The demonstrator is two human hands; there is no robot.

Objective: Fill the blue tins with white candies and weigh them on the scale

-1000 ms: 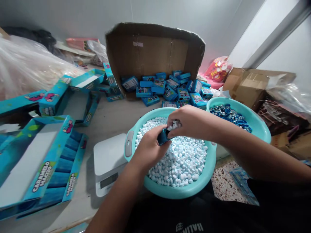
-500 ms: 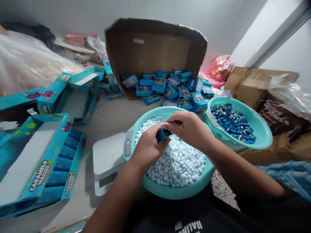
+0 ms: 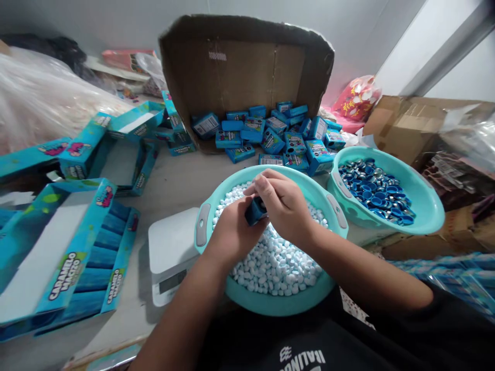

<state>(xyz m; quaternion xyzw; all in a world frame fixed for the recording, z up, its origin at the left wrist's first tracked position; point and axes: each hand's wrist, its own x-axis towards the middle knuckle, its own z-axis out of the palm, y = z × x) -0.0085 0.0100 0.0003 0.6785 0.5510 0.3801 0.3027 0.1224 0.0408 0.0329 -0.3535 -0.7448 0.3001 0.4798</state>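
Observation:
My left hand (image 3: 234, 229) is wrapped around a small dark-blue candy box (image 3: 254, 213), held tilted above a turquoise tub (image 3: 278, 305). Over the far end of this box my right hand (image 3: 286, 201) is curled, fingers bent together and touching or nearly touching it. What the right fingers hold, if anything, is hidden. Small white and pale-blue candies (image 3: 282, 268) fill the tub below both hands.
A second turquoise tub (image 3: 433, 211) with blue metallic caps stands at the right. Behind, a cardboard box (image 3: 247, 67) holds several small blue boxes (image 3: 253, 129). A white scale (image 3: 170, 239) and blue display cartons (image 3: 69, 268) are at the left.
My right hand has turned and moved left, curling closer over the end of the blue box. The left hand still grips the box, shifted slightly left. The camera view has tilted a little.

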